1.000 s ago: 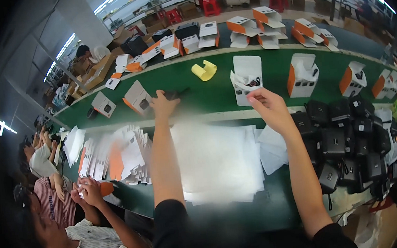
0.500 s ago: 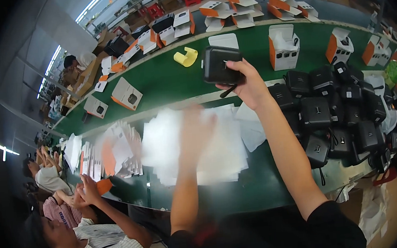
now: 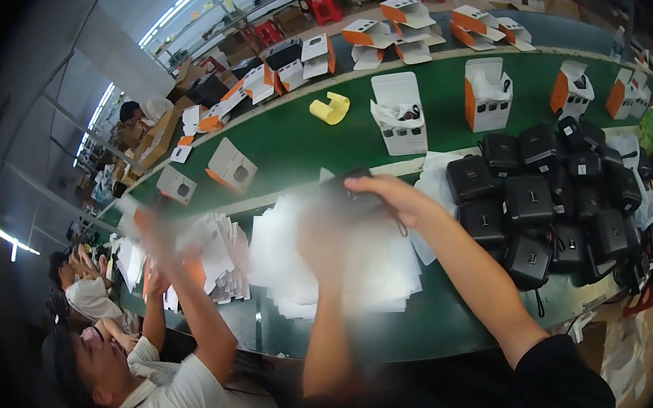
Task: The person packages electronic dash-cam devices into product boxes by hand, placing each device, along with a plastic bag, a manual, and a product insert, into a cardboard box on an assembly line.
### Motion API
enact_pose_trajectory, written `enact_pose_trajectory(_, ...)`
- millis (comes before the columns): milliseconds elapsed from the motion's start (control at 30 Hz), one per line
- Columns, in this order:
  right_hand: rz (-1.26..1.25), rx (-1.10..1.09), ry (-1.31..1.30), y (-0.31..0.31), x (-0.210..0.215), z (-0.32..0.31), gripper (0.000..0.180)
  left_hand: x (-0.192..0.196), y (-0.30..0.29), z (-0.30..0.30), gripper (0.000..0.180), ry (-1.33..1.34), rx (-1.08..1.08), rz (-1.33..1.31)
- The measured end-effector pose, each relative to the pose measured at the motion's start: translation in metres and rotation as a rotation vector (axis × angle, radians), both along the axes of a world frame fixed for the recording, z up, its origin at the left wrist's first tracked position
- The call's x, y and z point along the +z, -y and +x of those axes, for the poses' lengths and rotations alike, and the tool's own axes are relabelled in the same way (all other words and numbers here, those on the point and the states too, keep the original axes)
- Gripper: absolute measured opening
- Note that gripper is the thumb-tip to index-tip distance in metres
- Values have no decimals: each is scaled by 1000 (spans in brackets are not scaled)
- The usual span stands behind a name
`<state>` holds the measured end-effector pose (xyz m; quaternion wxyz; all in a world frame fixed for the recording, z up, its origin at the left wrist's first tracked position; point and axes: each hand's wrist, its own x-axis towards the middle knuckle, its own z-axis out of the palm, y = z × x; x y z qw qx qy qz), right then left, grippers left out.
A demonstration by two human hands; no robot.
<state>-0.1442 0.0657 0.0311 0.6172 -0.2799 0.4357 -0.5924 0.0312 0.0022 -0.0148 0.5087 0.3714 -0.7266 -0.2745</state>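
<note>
My right hand (image 3: pixel 402 200) grips a small black zippered case (image 3: pixel 358 189), thumb on top and a short strap dangling below. The case is over the far part of a stack of thin white sheets or bags (image 3: pixel 380 285); motion smears its left side. Close beside it, my left hand (image 3: pixel 321 243) is over the stack, too blurred to show its fingers or anything in them. To the right lies a big heap of similar black cases (image 3: pixel 528 200), several with wrist straps.
Open white-and-orange boxes (image 3: pixel 402 134) stand along the green bench (image 3: pixel 291 154), near a curled yellow piece (image 3: pixel 330 109). Flattened cartons (image 3: pixel 225 248) are piled left of the sheets. A co-worker (image 3: pixel 180 395) reaches in there with a blurred carton. More boxes (image 3: pixel 404 22) line the far ledge.
My right hand has brought the black case down and toward me, from above the bench to the white sheets. My left hand stays blurred over the stack. The co-worker's arms have risen with a carton.
</note>
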Motion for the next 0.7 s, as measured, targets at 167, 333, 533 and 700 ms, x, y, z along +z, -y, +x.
enact_pose_trajectory(167,22,-98,-149,12,-10,5,54,8,-9,-1,16,-279,-127,127)
enact_pose_trajectory(333,-27,-247,-529,21,-19,20,53,-2,-25,-17,13,-140,-196,267)
enact_pose_trajectory(533,-203,-392,-448,38,-42,13,60,-13,14,-5,9,-198,-161,276)
enact_pose_trajectory(700,-118,-192,-586,24,-27,29,52,-16,21,16,12,-338,-296,557)
